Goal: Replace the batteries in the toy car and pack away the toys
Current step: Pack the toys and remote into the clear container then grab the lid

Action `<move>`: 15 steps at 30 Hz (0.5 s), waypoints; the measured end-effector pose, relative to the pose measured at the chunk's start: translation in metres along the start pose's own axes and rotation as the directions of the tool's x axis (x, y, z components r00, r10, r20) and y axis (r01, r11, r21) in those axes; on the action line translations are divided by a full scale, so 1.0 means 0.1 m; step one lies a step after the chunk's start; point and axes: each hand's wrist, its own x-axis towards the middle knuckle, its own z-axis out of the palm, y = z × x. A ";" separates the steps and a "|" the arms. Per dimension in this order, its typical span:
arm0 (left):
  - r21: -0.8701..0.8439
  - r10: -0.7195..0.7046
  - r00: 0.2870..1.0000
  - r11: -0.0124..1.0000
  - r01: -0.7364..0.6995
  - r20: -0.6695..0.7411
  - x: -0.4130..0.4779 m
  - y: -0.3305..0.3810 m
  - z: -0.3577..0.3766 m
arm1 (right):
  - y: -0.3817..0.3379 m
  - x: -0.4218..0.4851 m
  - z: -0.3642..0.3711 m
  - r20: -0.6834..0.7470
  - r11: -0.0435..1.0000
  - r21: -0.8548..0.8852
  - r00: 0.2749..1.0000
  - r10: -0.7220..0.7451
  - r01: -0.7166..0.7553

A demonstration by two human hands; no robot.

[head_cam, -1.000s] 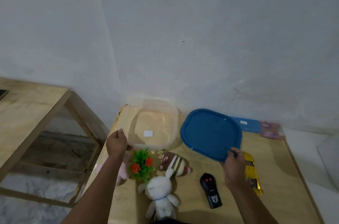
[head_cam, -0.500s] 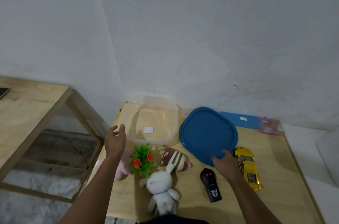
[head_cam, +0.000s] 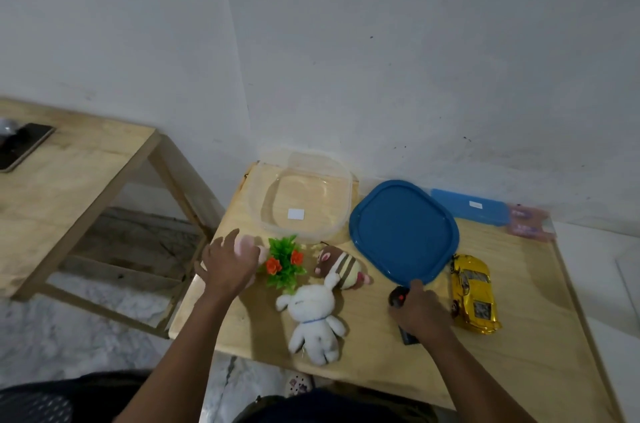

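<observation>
Toy car, gold, is found roof up near the right edge of the table, untouched. The right hand is curled over the black remote control, apparently gripping it. The left hand is laid with fingers spread on the pink plush by the left edge.

The step is judged to be the start of packing or of battery work. Next, the remote must be lifted clear of the blue lid touching it.

Counted:
- one car
- one remote
- three plush toys, the other two being the striped plush and the white rabbit
- one plastic plant
- one clear container at the far left corner
- one lid

No loose batteries can be made out.
</observation>
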 end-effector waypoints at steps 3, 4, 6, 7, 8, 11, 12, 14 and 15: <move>0.113 0.005 0.986 0.993 -0.024 0.167 -0.06 -0.08 0.04 | -0.02 -0.03 0.04 0.084 0.970 0.235 0.996 0.042 -0.061; 0.135 0.010 0.978 0.990 -0.039 0.208 -0.08 -0.10 0.03 | -0.01 -0.04 0.05 0.103 0.939 0.335 0.994 0.041 -0.074; 0.155 0.038 0.968 0.985 -0.078 0.246 -0.10 -0.13 0.03 | 0.00 -0.10 0.05 0.070 0.864 0.503 0.998 -0.004 -0.032; 0.159 0.060 0.966 0.982 -0.103 0.252 -0.11 -0.14 0.04 | -0.01 -0.15 0.02 0.034 0.830 0.558 0.999 -0.038 0.013; 0.170 0.087 0.964 0.977 -0.132 0.252 -0.13 -0.14 0.04 | -0.03 -0.20 -0.01 -0.001 0.802 0.593 0.996 -0.085 0.069; 0.241 0.126 0.939 0.948 -0.209 0.320 -0.14 -0.16 0.07 | -0.18 -0.33 -0.16 -0.042 0.735 0.634 0.960 -0.277 0.240; 0.258 0.125 0.926 0.939 -0.226 0.356 -0.14 -0.17 0.07 | -0.27 -0.36 -0.20 -0.021 0.713 0.647 0.941 -0.337 0.270; 0.262 0.122 0.903 0.933 -0.246 0.412 -0.13 -0.19 0.09 | -0.45 -0.42 -0.21 0.070 0.708 0.638 0.892 -0.446 0.303; 0.250 0.126 0.896 0.936 -0.250 0.426 -0.13 -0.19 0.11 | -0.54 -0.43 -0.18 0.125 0.731 0.601 0.864 -0.487 0.325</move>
